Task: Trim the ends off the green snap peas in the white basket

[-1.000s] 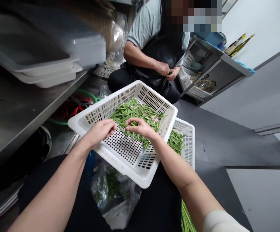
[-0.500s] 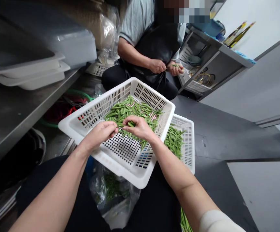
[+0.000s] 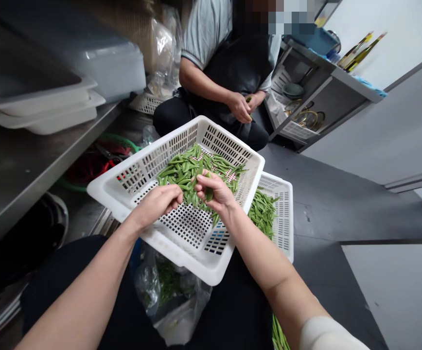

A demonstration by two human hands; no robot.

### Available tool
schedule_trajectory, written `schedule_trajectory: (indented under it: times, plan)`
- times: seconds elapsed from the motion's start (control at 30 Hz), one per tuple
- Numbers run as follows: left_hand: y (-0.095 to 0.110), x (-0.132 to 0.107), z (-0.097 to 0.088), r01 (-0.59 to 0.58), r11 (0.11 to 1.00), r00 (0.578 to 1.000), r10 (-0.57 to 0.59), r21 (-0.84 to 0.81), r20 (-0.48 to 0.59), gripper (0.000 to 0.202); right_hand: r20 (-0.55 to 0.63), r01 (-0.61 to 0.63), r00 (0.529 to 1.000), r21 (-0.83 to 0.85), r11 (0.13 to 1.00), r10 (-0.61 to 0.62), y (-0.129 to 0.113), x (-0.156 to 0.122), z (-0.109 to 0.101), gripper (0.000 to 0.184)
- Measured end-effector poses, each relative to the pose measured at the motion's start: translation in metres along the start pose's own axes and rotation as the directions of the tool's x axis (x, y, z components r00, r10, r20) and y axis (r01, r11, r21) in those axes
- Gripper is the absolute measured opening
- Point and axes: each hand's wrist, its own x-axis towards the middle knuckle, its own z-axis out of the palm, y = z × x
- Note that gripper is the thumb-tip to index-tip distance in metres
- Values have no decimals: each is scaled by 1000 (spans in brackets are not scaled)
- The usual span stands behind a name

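Over a white slotted plastic basket [image 3: 200,265], both my hands are held close together but apart. My right hand [image 3: 218,192] is closed around a few green pea pods [image 3: 209,188], one of them raised at the fingertips. My left hand [image 3: 160,201] is curled shut beside it; whatever its fingers may pinch is too small or hidden to make out. Beneath and beyond my hands, a loose heap of pea pods [image 3: 182,167] covers part of the basket floor.
A second white basket [image 3: 286,218] with more pods stands below on the right. A clear plastic bag [image 3: 182,321] with green scraps hangs between my knees. Opposite sits a co-worker in a dark apron [image 3: 240,68]. A steel counter [image 3: 32,165] borders the left.
My hands have drawn apart from the pod they held between them; my right hand has turned, its pods now upright. The co-worker's hands have come together and lower.
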Motion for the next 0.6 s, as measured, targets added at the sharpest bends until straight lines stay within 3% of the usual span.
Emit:
schedule_trajectory:
  times: [0.17, 0.27, 0.37, 0.43, 0.5, 0.6]
  plan:
    - [3, -1, 3, -153, 982, 984, 162, 115, -75, 31, 74, -44, 996, -1, 999, 44, 11, 1, 9, 27]
    - [6, -5, -1, -202, 965, 979, 192, 171, 70, 33, 129, -175, 975, -51, 983, 181, 6, 7, -2, 39]
    - [5, -10, -4, -201, 960, 959, 152, 195, 239, 32, 248, -340, 867, -342, 876, 433, 3, 6, -14, 51]
    - [2, -11, -5, -190, 963, 959, 141, 192, 245, 31, 300, -309, 807, -520, 796, 509, 6, 0, -14, 51]
    - [0, -10, -5, -173, 972, 976, 148, 158, 158, 32, 306, -186, 858, -564, 804, 413, 13, -6, -7, 49]
    - [-2, -7, -5, -101, 995, 989, 99, -11, -114, 32, 192, 70, 981, -520, 851, 37, 25, -6, 15, 41]
